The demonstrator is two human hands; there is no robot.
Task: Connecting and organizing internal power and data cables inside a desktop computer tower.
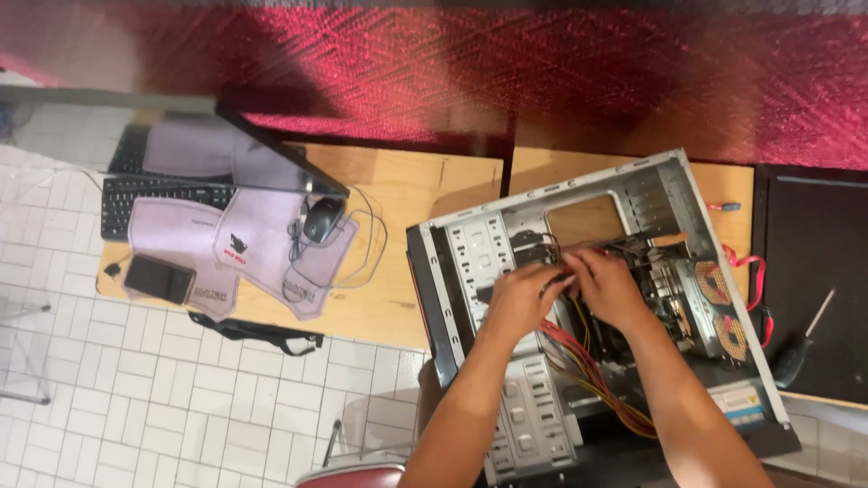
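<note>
- Inside, both bare hands meet over the middle of an open grey metal desktop computer case (633, 194), which lies on its side at the right end of a light wooden table (407, 271).
- Left hand (523, 300): fingers curled together, tips pressed at a dark connector or cable end beside the drive bays; what exactly it pinches cannot be told.
- Right hand (608, 287): just beside the left at its 3 o'clock, fingers bent and close together, knuckles touching the other hand's fingertips; its grip is hidden.
- A bundle of red, yellow and black power wires (597, 375) runs from under the hands toward 5 o'clock, along the case floor.
- At 3 o'clock from the hands, two round orange-coiled parts (723, 312) sit on the board inside the case; a thin red cable (755, 276) loops over the case's right wall.
- At 4 o'clock, outside the case, a screwdriver with a black handle (800, 348) lies on a dark surface (814, 244).
- At 9 o'clock, well apart on the table: a black computer mouse (322, 219) on a pale grey printed mat (271, 248), a black keyboard (149, 194) and a black smartphone (159, 278).
- A black monitor edge (280, 149) juts over the mat, at 10 o'clock.
- White tiled floor (136, 398) lies at 7 o'clock; a red patterned wall (542, 63) fills 12 o'clock.
</note>
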